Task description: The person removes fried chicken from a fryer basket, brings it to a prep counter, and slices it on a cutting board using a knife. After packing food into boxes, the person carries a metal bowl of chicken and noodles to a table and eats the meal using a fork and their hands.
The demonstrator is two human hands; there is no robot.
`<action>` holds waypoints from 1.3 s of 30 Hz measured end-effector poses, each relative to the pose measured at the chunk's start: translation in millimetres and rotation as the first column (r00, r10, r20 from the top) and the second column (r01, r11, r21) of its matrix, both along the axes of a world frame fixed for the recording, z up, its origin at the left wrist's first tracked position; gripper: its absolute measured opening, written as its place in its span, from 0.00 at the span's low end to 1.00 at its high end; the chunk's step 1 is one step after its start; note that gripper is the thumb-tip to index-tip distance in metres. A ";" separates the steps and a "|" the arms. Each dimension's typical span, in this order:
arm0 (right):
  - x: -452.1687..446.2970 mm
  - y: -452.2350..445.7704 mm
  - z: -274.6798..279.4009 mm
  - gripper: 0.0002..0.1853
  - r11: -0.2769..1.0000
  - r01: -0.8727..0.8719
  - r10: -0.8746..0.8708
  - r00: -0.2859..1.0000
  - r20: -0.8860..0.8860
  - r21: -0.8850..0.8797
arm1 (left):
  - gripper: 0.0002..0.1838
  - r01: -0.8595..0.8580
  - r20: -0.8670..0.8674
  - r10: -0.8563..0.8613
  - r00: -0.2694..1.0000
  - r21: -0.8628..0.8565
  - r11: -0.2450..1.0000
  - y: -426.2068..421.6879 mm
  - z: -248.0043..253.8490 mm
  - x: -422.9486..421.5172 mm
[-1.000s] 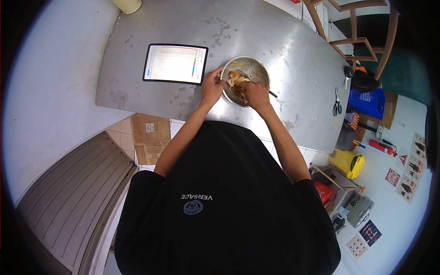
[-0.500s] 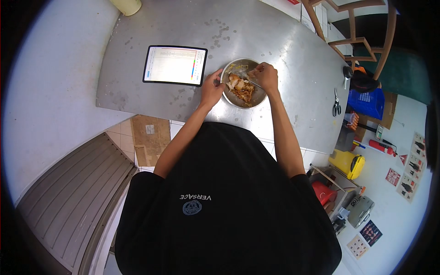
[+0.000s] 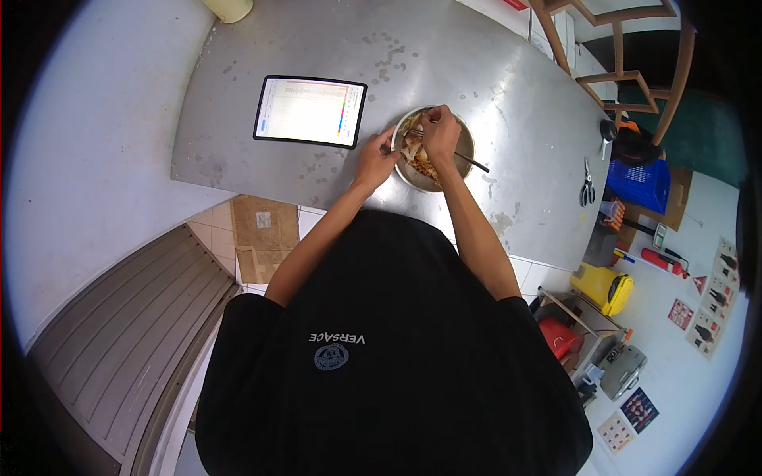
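A round metal bowl (image 3: 468,135) stands on the steel table and holds shredded, brownish food (image 3: 419,163) that looks like meat with noodles. At the bowl's left rim, my left hand (image 3: 376,161) has its thumb and fingers closed on the edge. My right hand (image 3: 441,135) is over the bowl with fingertips pinched together at the far side; what they hold is hidden. A fork (image 3: 478,164) lies slantwise across the bowl under my right hand, its dark handle sticking out over the right rim and its tines among the food.
A lit tablet (image 3: 309,111) lies on the steel table (image 3: 540,159) left of the bowl. Scissors (image 3: 586,184) and a black ladle-like utensil (image 3: 607,133) are near the right edge. A cream container (image 3: 228,8) stands at the far left corner; a blue crate (image 3: 641,184) is beyond the table.
My right hand has moved left and inward over the bowl, and the fork's handle now shows past the right rim. My left hand stays at the left rim. The view has shifted slightly.
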State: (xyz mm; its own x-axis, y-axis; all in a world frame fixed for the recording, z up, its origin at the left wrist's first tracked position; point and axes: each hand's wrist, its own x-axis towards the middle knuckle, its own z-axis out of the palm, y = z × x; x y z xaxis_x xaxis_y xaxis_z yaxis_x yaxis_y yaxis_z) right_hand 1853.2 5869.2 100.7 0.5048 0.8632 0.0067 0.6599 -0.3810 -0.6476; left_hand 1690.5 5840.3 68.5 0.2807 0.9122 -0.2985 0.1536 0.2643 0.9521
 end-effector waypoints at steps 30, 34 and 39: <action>44.8 -69.2 68.6 0.07 0.936 0.332 0.115 0.027 -0.993 0.118 | 0.37 0.203 0.315 -0.064 0.947 -0.434 0.878 -10.3 12.8 -14.4; 56.8 -91.9 108.2 0.07 0.906 0.387 0.151 0.084 -0.985 0.172 | 0.34 0.170 0.404 0.020 0.914 -0.429 0.887 -19.0 12.1 -19.3; 66.1 -138.5 160.9 0.08 0.825 0.486 0.245 0.149 -0.958 0.287 | 0.31 0.056 0.301 0.119 0.946 -0.515 0.855 -39.0 -11.8 -29.1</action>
